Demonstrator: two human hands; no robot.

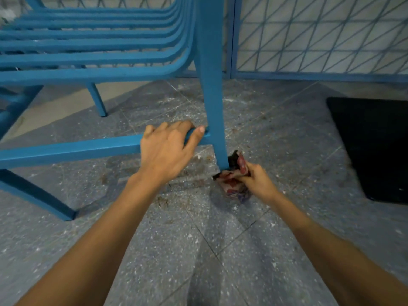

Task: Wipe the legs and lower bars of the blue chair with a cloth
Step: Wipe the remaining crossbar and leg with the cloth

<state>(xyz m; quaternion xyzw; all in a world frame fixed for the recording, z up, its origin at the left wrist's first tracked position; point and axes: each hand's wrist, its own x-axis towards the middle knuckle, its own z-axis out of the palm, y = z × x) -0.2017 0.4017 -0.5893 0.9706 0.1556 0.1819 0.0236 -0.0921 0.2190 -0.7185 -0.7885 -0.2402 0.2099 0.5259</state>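
Gripping the lower bar (72, 150) just left of its joint with the leg (212, 96), the left hand (167, 149) has fingers curled over the top and the thumb hooked round the near side. The right hand (257, 180) pinches a bunched cloth (231, 184) against the foot of that leg, down at the floor (198, 250). The leg's long axis rises from the cloth, leaning slightly left, so the right hand is nearer and looks set for an upward stroke, while the bar runs off left under the chair (88, 58).
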